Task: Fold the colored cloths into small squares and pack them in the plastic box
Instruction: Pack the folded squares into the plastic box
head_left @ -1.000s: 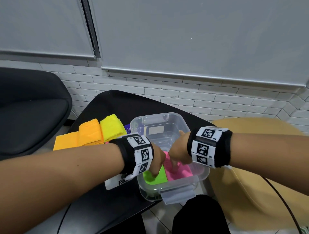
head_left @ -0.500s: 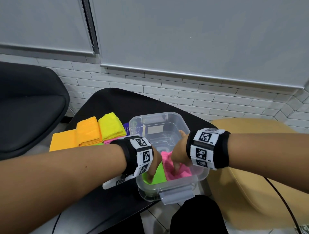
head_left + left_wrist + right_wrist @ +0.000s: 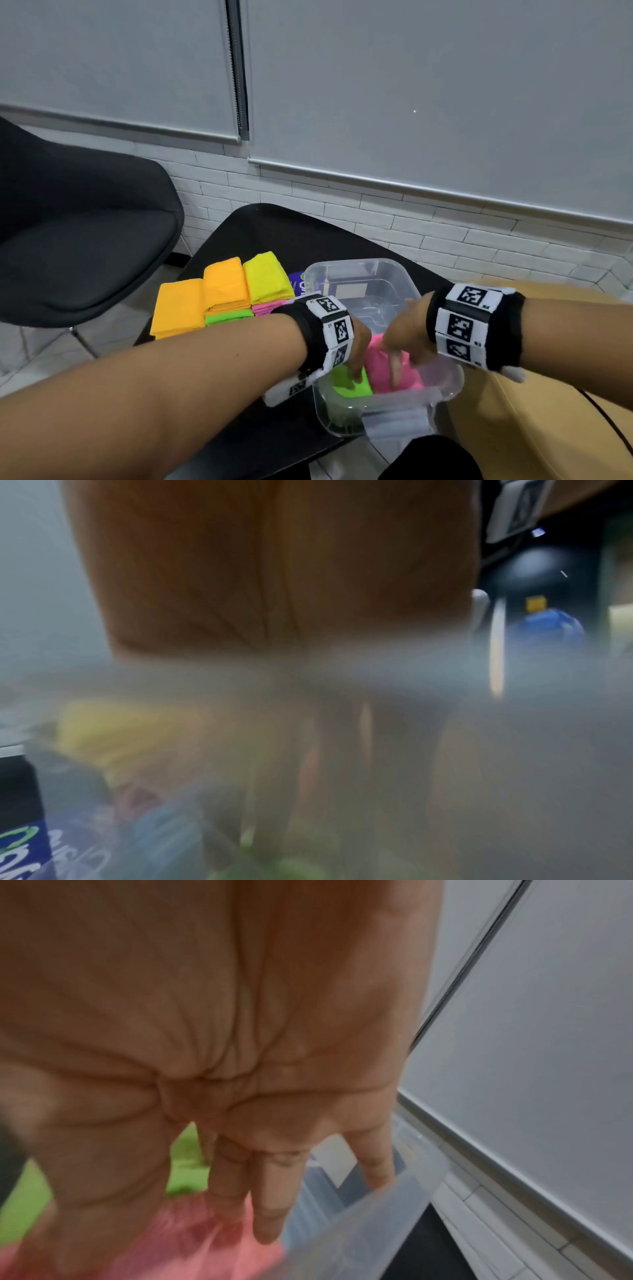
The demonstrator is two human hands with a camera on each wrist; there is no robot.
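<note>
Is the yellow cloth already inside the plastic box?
No, the folded yellow cloth lies on the black table left of the plastic box, which holds only green and pink.

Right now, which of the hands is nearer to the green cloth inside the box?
Left. The left hand touches the green cloth in the plastic box; the right hand is beside it, fingers on the pink cloth.

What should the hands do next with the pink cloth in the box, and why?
Probably press the pink cloth flat with the right hand, whose fingers already rest on it. It looks bunched beside the green cloth, which the left hand holds down in the plastic box. Flattening it leaves room for the cloths still on the table.
</note>
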